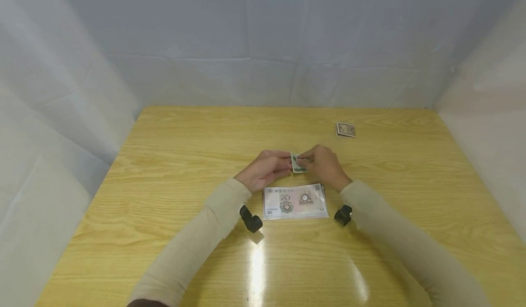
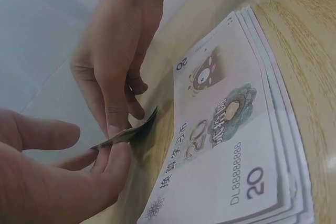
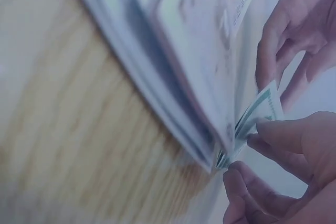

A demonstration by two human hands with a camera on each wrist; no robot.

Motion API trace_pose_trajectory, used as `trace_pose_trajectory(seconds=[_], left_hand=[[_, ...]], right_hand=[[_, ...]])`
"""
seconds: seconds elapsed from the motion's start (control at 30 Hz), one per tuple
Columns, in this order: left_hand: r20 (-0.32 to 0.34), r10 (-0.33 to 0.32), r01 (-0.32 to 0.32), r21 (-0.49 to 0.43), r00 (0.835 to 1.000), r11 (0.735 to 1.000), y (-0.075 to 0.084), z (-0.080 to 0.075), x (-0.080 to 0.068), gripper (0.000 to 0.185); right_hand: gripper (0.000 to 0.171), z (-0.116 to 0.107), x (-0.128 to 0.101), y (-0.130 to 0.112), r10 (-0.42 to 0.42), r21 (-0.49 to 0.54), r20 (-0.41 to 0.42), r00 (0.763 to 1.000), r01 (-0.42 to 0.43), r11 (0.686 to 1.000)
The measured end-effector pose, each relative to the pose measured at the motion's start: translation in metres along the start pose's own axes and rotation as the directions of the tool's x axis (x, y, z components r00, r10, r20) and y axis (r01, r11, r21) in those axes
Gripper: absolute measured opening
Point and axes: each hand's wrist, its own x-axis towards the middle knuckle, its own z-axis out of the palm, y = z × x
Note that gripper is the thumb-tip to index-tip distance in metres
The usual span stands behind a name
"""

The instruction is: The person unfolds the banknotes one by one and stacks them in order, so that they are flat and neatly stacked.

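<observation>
You pinched the small folded green paper banknote (image 1: pixel 298 163) between left hand (image 1: pixel 265 169) and right hand (image 1: pixel 325 165) fingers just above the tabletop (image 1: pixel 172 170), where a loose pinch could have let its fold spring open

Tabletop (image 1: pixel 172 170): light wood grain, glossy, with a bright streak of reflected light near the front edge.
Stack of banknotes (image 1: pixel 295 201): lies flat near the middle of the tabletop, edges fanned slightly; the top note is pale pink and printed with "20".
Small folded item (image 1: pixel 345 129): brownish, lying alone toward the far right, well apart from the stack.
Backdrop (image 1: pixel 263 42): pale fabric walls enclosing the tabletop on three sides.
</observation>
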Motion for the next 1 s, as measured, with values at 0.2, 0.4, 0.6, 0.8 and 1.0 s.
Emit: trace_pose_trajectory(seconds=[0.2, 0.4, 0.6, 0.8, 1.0], left_hand=[[0.011, 0.002, -0.002, -0.023, 1.000, 1.000, -0.001, 0.001, -0.001, 0.058], [-0.025, 0.032, -0.033, -0.046, 0.999, 0.998, -0.002, 0.001, -0.001, 0.055], [-0.039, 0.092, -0.093, -0.007, 0.995, 0.996, -0.003, -0.002, 0.000, 0.048], [-0.072, 0.117, -0.115, 0.032, 0.990, 0.993, 0.000, -0.001, -0.003, 0.044], [-0.097, 0.153, -0.147, 0.071, 0.983, 0.987, 0.001, 0.000, -0.006, 0.044]], right_hand=[[0.024, 0.000, -0.002, -0.003, -0.049, 0.055, 0.012, 0.999, 0.048, 0.997], [0.025, 0.000, -0.002, -0.002, -0.074, 0.131, -0.014, 0.997, 0.075, 0.989], [0.023, -0.003, -0.004, -0.005, -0.110, 0.181, -0.047, 0.993, 0.117, 0.976], [0.019, -0.006, -0.005, -0.009, -0.132, 0.241, -0.077, 0.988, 0.147, 0.959], [0.021, -0.009, -0.007, -0.012, -0.121, 0.345, -0.055, 0.991, 0.132, 0.929]])
